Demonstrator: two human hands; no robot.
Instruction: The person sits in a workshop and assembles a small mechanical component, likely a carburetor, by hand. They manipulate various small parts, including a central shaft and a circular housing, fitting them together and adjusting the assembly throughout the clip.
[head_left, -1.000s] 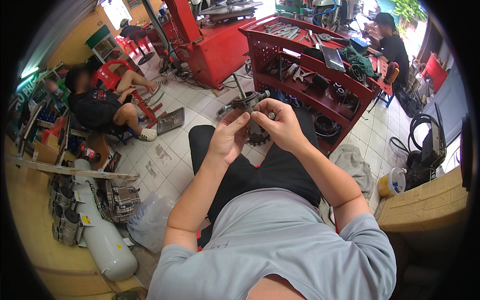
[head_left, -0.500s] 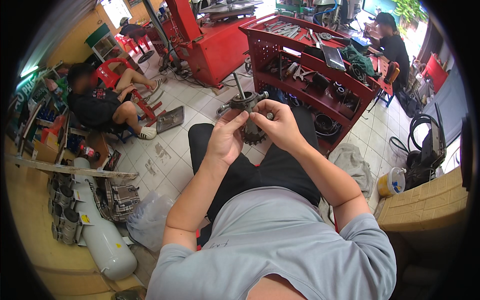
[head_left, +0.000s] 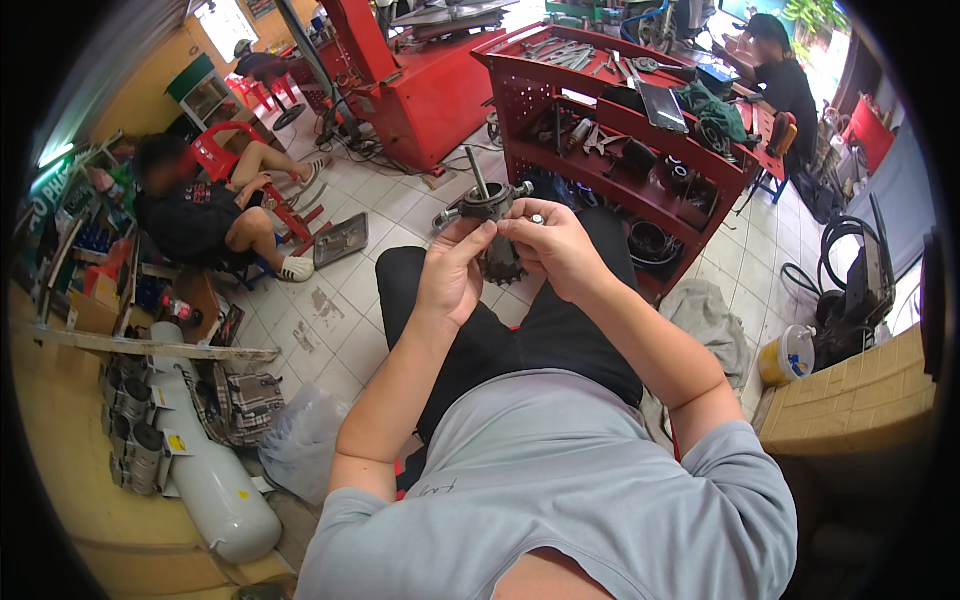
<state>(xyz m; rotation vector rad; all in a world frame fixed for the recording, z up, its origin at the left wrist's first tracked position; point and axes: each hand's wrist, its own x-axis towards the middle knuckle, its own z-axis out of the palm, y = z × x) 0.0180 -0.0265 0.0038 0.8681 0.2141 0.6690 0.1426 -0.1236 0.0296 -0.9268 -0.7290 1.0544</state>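
Observation:
I hold a dark metal gear assembly (head_left: 492, 215) up in front of me, above my knees in black trousers. It has a toothed wheel at the bottom, side arms with round ends, and a thin shaft sticking up. My left hand (head_left: 452, 272) grips it from the left and below. My right hand (head_left: 548, 243) grips it from the right, fingertips pinching near its top.
A red tool cart (head_left: 640, 130) full of tools stands just ahead. A red machine (head_left: 420, 75) sits behind it. A person sits on a red chair (head_left: 210, 210) at left; another sits far right (head_left: 785, 85). A white cylinder (head_left: 205, 470) lies at lower left, a yellow bucket (head_left: 787, 355) at right.
My hands have shifted slightly on the gear assembly, turning it a little; the shaft now points up and left. Nothing else moved.

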